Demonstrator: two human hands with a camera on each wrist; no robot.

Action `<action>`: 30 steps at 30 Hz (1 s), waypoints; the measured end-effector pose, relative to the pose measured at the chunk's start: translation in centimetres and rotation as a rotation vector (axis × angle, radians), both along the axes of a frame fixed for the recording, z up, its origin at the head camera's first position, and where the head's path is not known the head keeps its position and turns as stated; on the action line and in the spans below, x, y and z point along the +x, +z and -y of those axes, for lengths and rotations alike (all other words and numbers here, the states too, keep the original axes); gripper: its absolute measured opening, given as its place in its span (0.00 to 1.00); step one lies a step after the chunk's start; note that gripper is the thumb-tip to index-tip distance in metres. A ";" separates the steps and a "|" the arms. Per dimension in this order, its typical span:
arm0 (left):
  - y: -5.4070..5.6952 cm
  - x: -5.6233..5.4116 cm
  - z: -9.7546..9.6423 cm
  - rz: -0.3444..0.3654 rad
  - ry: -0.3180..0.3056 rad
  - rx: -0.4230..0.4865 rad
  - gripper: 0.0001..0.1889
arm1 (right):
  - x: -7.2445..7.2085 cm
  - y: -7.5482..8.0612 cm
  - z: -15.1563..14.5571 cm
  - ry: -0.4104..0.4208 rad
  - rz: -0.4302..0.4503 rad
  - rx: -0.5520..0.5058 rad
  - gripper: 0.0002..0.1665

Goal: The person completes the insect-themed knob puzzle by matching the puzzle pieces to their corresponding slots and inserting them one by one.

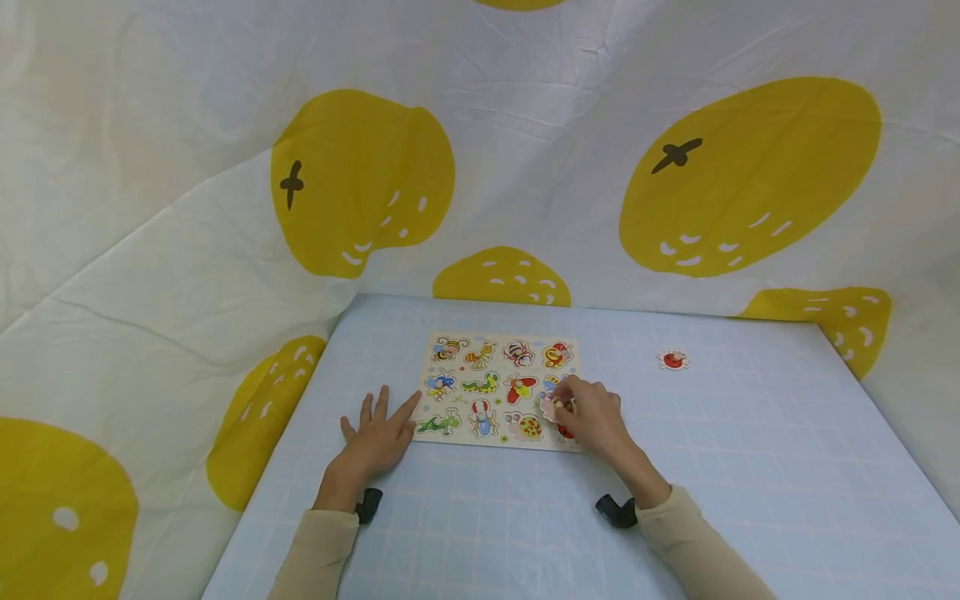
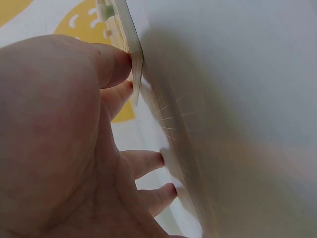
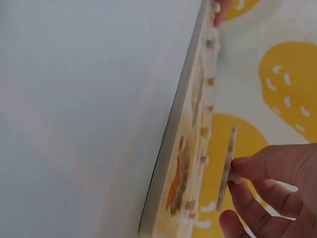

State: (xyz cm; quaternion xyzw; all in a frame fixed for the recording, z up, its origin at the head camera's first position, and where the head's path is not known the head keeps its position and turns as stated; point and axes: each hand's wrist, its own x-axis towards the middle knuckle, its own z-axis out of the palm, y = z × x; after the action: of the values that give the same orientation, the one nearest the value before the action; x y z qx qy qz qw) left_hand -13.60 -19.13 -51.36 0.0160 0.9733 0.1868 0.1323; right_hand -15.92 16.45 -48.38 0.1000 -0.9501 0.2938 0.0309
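Note:
A wooden knob puzzle board (image 1: 462, 412) printed with insects lies flat on the table, most of its places showing colourful bug pieces. My left hand (image 1: 375, 442) rests at the board's left edge with fingers spread; thumb and index finger (image 2: 116, 96) touch that edge in the left wrist view. Over the board's right side, my right hand (image 1: 596, 417) pinches a puzzle piece (image 3: 227, 171) by its small knob. The piece is tilted and held apart from the board; its picture is partly hidden by my fingers. Below it, an orange-bottomed recess (image 3: 173, 191) shows.
A red ladybird piece (image 1: 673, 360) lies alone on the table, right of the board. The table (image 1: 480, 525) has a pale blue checked cover. Behind and to the left hangs a white cloth (image 1: 525, 192) with big yellow fruit shapes.

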 end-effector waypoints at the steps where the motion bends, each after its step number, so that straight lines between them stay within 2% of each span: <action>1: 0.0 0.0 0.0 -0.001 0.000 0.000 0.29 | 0.0 0.0 0.2 0.004 -0.001 -0.001 0.11; 12: 0.0 -0.1 0.0 0.005 -0.003 -0.007 0.29 | 0.0 -0.3 2.2 0.049 -0.021 0.012 0.10; 30: 0.2 0.1 -0.2 0.010 0.002 -0.017 0.29 | 0.1 -1.4 4.2 0.110 0.010 0.040 0.08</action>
State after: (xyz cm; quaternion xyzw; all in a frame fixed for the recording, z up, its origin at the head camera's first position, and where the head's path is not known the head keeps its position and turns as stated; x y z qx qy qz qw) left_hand -13.53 -18.96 -51.19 0.0129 0.9743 0.1785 0.1370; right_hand -15.82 12.27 -49.76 0.1512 -0.9490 0.2767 0.0079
